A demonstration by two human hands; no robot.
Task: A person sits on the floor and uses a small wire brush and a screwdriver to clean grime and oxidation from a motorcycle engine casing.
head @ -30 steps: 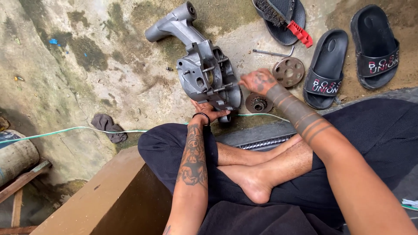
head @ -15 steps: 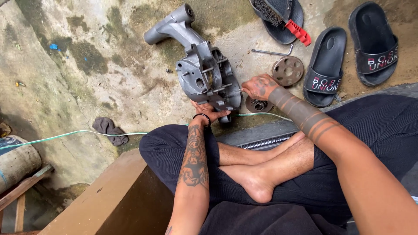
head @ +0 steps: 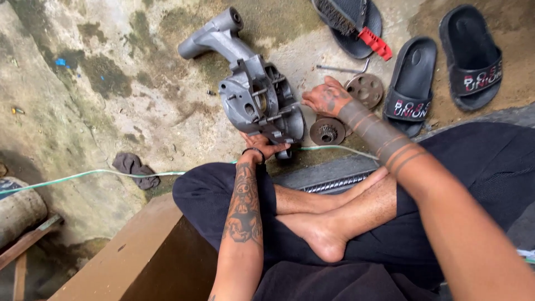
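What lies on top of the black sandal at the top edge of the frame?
A wire brush with a red plastic handle lies across the black rubber sandal, bristles toward the left. The sandal's strap and its far end are cut off by the frame edge.

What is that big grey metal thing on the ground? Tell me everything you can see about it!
The grey metal casing looks like cast metal, dull and a bit grimy. It has a long arm ending in a round tube at the top left, and a wide open body with ribs, holes and bolts inside. It lies on the stained concrete floor, in front of the person's crossed legs. The left hand touches its lower edge, and the right hand rests beside its right side. A small rusty disc lies close by.
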